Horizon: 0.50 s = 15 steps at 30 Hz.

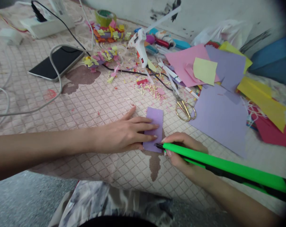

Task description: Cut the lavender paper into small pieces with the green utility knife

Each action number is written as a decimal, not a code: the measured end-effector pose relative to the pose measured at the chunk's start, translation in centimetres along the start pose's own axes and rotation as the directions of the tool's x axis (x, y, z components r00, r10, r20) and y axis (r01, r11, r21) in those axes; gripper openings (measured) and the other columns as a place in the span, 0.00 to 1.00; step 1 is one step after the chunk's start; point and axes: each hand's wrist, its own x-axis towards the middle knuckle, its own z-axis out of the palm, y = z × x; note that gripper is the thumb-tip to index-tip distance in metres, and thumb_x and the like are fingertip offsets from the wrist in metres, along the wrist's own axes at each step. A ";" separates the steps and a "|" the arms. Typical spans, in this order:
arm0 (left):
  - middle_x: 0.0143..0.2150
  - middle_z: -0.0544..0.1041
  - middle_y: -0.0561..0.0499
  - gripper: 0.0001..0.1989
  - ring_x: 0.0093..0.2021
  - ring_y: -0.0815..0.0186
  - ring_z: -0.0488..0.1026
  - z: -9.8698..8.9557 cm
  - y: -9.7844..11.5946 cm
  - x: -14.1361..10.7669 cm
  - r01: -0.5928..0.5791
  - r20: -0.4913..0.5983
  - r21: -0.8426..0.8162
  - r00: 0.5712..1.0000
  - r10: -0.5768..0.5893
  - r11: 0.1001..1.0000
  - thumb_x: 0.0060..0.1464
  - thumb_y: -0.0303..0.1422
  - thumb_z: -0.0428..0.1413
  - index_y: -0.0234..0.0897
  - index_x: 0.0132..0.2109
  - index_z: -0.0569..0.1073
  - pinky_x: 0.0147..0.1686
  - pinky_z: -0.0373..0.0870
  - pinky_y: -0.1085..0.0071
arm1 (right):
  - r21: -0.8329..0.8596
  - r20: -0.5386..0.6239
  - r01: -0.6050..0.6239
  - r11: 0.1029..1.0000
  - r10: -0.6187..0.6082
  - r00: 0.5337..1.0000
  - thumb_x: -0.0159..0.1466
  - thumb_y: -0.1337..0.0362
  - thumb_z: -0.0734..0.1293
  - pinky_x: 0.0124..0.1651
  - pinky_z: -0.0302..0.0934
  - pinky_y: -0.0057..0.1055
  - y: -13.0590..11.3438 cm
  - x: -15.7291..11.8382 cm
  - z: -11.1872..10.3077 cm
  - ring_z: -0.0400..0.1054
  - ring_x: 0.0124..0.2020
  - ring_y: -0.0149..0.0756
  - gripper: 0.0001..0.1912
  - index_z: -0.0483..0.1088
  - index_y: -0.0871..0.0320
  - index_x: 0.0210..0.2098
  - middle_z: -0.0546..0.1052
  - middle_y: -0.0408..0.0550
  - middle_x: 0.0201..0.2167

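Note:
A narrow strip of purple paper (154, 121) lies upright in front of me on the quilted cloth. My left hand (126, 133) rests flat with its fingers spread, and several fingertips press on the strip. Beside the strip's lower right corner, my right hand (184, 151) is closed round a green and black pen-like tool (218, 160), whose dark tip is at the paper's lower edge. Gold-handled scissors (185, 110) lie to the right of the strip, touching neither hand.
A white glue gun (140, 47) stands behind, among paper scraps and black cable. Purple sheets (220, 116), pink paper (181, 63) and yellow paper (263, 97) spread at the right. At the left are a phone (57, 61), a grey cable and a power strip (43, 26).

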 end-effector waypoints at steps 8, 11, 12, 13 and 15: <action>0.72 0.63 0.41 0.19 0.72 0.49 0.59 0.1 0.1 0.0 -0.002 -0.001 0.021 1.000 0.002 1.000 0.71 0.34 0.51 0.42 0.65 0.70 0.70 0.30 0.33 | -0.036 0.010 0.035 0.999 -0.035 0.999 0.62 0.70 0.67 0.31 0.67 0.20 0.0 0.0 0.2 0.74 0.27 0.24 0.08 0.73 0.52 0.38 0.80 0.37 0.30; 0.71 0.64 0.41 0.19 0.71 0.48 0.60 0.1 0.1 0.0 -0.010 -0.008 0.027 1.000 0.010 1.000 0.70 0.34 0.52 0.41 0.65 0.70 0.70 0.32 0.31 | -0.047 -0.006 0.031 0.998 -0.031 0.999 0.61 0.70 0.66 0.31 0.67 0.19 0.0 0.1 0.3 0.74 0.27 0.24 0.08 0.73 0.52 0.38 0.81 0.37 0.30; 0.71 0.64 0.41 0.19 0.71 0.48 0.60 0.1 0.1 0.0 -0.013 -0.010 0.029 1.000 0.013 1.000 0.70 0.34 0.52 0.41 0.65 0.70 0.70 0.32 0.31 | -0.050 -0.009 0.028 0.998 -0.029 1.000 0.61 0.70 0.66 0.30 0.66 0.19 0.0 0.1 0.4 0.74 0.26 0.24 0.08 0.73 0.52 0.38 0.80 0.37 0.30; 0.71 0.64 0.41 0.19 0.71 0.48 0.60 0.1 0.1 0.0 -0.014 -0.010 0.030 1.000 0.015 0.999 0.70 0.34 0.52 0.40 0.65 0.71 0.70 0.33 0.32 | -0.052 -0.009 0.027 0.998 -0.027 1.000 0.61 0.70 0.66 0.30 0.66 0.19 0.0 0.1 0.4 0.73 0.26 0.24 0.08 0.73 0.52 0.38 0.80 0.37 0.30; 0.71 0.64 0.41 0.19 0.71 0.48 0.60 0.1 0.1 -0.1 -0.012 -0.008 0.033 1.000 0.012 0.999 0.70 0.34 0.52 0.41 0.65 0.71 0.70 0.33 0.32 | -0.058 -0.007 0.028 0.998 -0.029 1.000 0.61 0.70 0.66 0.29 0.66 0.19 0.0 0.1 0.4 0.73 0.25 0.23 0.08 0.73 0.52 0.37 0.80 0.37 0.29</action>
